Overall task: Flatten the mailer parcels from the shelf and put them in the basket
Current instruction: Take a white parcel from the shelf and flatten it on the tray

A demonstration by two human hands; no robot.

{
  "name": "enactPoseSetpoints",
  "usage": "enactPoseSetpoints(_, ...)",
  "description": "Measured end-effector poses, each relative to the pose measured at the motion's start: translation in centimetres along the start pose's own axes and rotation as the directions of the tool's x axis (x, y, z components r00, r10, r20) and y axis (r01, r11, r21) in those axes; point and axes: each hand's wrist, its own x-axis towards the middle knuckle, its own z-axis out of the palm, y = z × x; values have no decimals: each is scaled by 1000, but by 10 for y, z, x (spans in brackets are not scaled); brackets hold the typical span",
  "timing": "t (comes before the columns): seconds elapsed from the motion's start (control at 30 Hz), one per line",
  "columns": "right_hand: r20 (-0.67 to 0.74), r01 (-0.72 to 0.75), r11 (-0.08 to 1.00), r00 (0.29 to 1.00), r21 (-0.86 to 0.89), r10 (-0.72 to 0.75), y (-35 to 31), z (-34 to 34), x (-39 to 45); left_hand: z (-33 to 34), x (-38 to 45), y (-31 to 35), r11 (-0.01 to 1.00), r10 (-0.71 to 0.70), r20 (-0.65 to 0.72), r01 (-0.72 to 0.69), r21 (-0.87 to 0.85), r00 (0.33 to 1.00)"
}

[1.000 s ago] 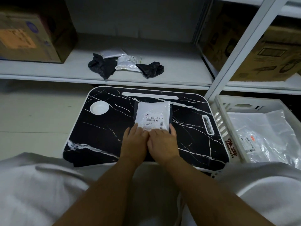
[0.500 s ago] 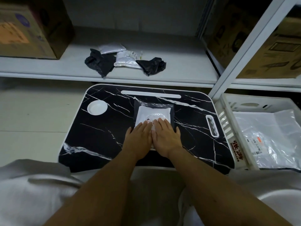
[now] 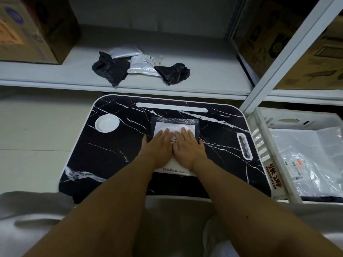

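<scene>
Both hands are flat on the white mailer parcel [image 3: 176,127] in the middle of the black marble-look desk [image 3: 115,153]: left hand [image 3: 159,145] and right hand [image 3: 188,147] side by side, fingers straight and pressing down, gripping nothing. Four more parcels sit bunched on the shelf [image 3: 204,75] behind: two crumpled black ones [image 3: 109,68] [image 3: 173,72] and two silvery ones [image 3: 125,51] [image 3: 142,66]. White basket [image 3: 263,145] to the right of the desk has a clear flattened mailer [image 3: 306,164] lying in it.
</scene>
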Motion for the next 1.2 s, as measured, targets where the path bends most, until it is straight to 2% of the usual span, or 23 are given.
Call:
enactPoseSetpoints(0.1,7,-20,999,1000,28,20,-1,-1,0,5,-1,-3,998,-36,35,34,57,999)
enactPoseSetpoints(0.47,-3,-107,994,994,5,107,-4,1,-1,6,-4,5,977,-200,34,197,77,979)
enactPoseSetpoints(0.57,-42,-152,988,988,-42,150,-6,1,0,1,-4,7,960,-234,-54,239,143,971)
enactPoseSetpoints(0.67,-123,-178,978,979,-107,165,-14,-4,0,-10,-8,10,953,-199,-186,234,191,962)
enactPoseSetpoints(0.8,-231,-238,960,952,-147,201,-20,-18,-1,-27,-3,7,957,-183,-179,217,191,967)
enactPoseSetpoints(0.9,-319,-255,954,928,-160,195,-18,-29,3,-42,5,1,959,-165,-237,212,188,957)
enactPoseSetpoints(1.2,-454,-156,979,887,-129,82,-34,-66,56,-94,45,-25,960,-153,-383,229,162,911)
